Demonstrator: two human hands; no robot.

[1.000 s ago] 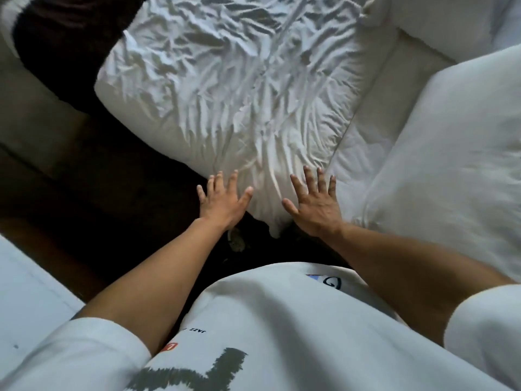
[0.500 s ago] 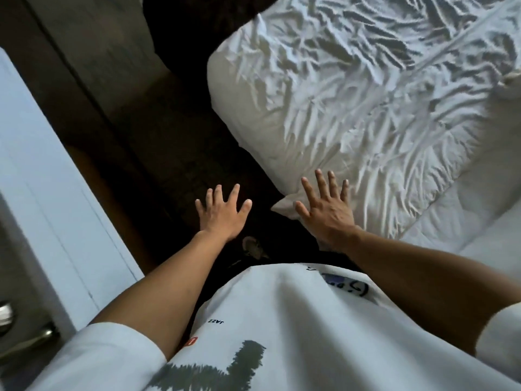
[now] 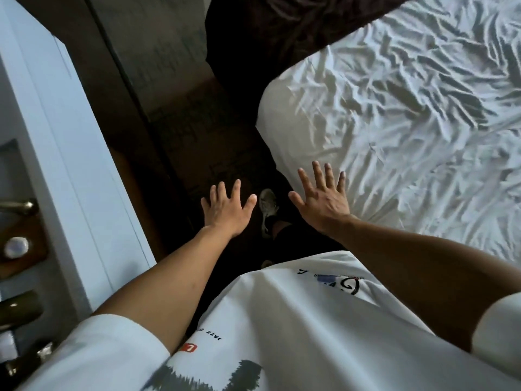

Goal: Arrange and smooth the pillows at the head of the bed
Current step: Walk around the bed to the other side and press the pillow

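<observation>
Swinging away from the bed is what the head view shows over this last second: a moment ago both hands lay at the near edge of the wrinkled pillow, with more white bedding off to the right, and now the view has turned left so that a pale door (image 3: 64,153) with its brass handle (image 3: 18,206) fills the left side. The left hand (image 3: 225,211) hangs over the dark floor (image 3: 180,142), fingers spread wide and holding nothing, well apart from any bedding. The right hand (image 3: 324,198) is also spread flat and empty, its fingertips over the near edge of the creased white pillow (image 3: 394,108); whether they touch the cloth I cannot tell. That pillow lies to the right, its rounded corner jutting toward the floor, its cover still heavily wrinkled, so to my eye the smoothing is far from done and the person seems to be shifting stance rather than working the fabric. A dark headboard or dark cover (image 3: 282,29) sits beyond the pillow's far corner. For room, the strip of floor between door and bed is narrow; a shoe (image 3: 267,203) stands in it just beside the pillow's edge, and the door is close on the left, so any wide sweep of the left arm has little clearance, I would judge.
</observation>
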